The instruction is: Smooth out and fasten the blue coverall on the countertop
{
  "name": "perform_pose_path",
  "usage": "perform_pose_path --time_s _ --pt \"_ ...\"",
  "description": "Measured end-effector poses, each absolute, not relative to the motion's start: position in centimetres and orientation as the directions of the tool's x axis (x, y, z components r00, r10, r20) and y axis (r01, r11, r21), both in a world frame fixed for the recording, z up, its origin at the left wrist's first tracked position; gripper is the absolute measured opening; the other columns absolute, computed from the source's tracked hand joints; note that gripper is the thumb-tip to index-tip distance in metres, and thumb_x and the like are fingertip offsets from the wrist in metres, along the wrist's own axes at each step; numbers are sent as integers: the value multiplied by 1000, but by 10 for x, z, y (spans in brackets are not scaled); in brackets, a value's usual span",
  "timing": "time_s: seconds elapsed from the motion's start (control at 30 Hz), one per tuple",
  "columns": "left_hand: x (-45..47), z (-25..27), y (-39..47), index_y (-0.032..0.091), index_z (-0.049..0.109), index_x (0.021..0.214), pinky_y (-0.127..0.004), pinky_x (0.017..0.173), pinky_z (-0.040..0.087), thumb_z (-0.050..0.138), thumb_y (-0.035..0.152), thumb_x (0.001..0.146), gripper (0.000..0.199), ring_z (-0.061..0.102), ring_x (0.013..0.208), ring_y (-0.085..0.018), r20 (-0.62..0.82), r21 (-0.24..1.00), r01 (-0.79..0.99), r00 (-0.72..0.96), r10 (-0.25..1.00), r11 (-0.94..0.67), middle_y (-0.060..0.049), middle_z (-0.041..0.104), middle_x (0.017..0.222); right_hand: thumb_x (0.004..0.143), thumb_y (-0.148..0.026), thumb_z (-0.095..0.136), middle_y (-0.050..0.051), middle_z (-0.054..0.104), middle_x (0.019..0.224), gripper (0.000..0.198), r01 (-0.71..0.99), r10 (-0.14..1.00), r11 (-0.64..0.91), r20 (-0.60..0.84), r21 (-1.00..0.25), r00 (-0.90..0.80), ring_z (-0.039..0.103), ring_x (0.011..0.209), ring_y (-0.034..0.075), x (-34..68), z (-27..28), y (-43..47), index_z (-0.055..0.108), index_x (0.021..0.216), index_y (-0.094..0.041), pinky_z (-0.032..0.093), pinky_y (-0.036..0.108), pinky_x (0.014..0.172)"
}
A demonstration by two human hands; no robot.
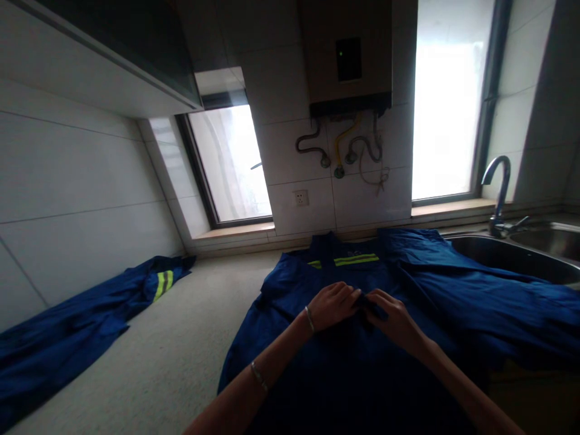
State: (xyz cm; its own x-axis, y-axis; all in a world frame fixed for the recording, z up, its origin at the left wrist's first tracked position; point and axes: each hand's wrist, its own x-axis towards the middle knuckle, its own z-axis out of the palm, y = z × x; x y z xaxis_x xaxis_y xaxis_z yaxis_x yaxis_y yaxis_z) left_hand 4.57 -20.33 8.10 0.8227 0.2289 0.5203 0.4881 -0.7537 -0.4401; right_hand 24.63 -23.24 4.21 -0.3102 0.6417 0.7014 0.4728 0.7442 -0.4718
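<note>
Left hand [336, 304] and right hand [393, 313] pinch the jacket [347, 273], probably to steady it; it lies spread, collar [322, 243] near the back edge of the counter [172, 353], likely for working room.

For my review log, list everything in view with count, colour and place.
jacket: one, dark blue with lime stripes, centre
blue cloth: count unclear, dark blue, beside the sink
striped garment: one, same colours, far left
counter: one, pale, left and centre
sink: one double, metallic, right
faucet: one, silver, behind sink
tiles: many, whitish, left and back
windows: two, bright white, back
heater: one, brownish, between windows
pipes: several, grey and yellow, below heater
socket: one, white, below heater
cabinet: one, dark and pale, upper left
bracelets: two, silver, left forearm
left hand: one, pinching jacket
right hand: one, pinching jacket
</note>
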Motion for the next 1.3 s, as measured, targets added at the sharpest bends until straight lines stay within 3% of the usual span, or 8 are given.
perform_pose_path --time_s 0.1,0.23,0.63,0.93,1.17,1.3 --pt "50 85 -206 14 47 114 -28 85 47 43 32 90 30 55 95 -15 477 -390 483 834 277 -784 -7 59 98 80 -18 50 5 59 91 16 480 619 760 714 -439 -326 57 78 15 248 42 -231 57 94 -21 49 27 71" --pt "55 92 -211 15 52 100 -26 81 46 45 28 90 19 55 87 -13 414 -315 482 845 339 -817 -4 60 89 82 -17 48 5 57 90 17 488 604 773 707 -406 -369 57 78 16 251 42 -230 55 96 -22 49 29 70" --pt "56 86 -211 14 56 85 -25 77 46 44 25 89 17 56 81 -14 385 -293 473 854 351 -831 -4 60 81 80 -9 45 5 53 85 20 528 527 801 750 -281 -400 54 76 17 247 45 -235 50 95 -21 49 31 67" --pt "54 84 -208 15 53 85 -26 76 44 47 14 83 7 54 82 -15 318 -249 468 866 385 -848 -5 59 84 77 -6 44 6 53 85 19 561 509 795 756 -230 -411 52 75 16 243 37 -231 51 88 -19 49 31 66" --pt "54 92 -210 15 48 88 -26 77 44 45 10 82 8 52 89 -16 293 -127 497 846 446 -858 -6 55 89 73 -8 50 1 50 77 15 575 563 760 750 -303 -348 50 68 12 239 46 -232 49 83 -19 44 25 60" --pt "49 108 -212 16 48 91 -24 78 45 38 17 90 10 53 89 -14 313 3 528 806 503 -849 -4 55 92 74 -9 50 0 53 84 23 533 623 743 708 -404 -332 53 73 12 237 62 -234 48 94 -20 45 24 67"
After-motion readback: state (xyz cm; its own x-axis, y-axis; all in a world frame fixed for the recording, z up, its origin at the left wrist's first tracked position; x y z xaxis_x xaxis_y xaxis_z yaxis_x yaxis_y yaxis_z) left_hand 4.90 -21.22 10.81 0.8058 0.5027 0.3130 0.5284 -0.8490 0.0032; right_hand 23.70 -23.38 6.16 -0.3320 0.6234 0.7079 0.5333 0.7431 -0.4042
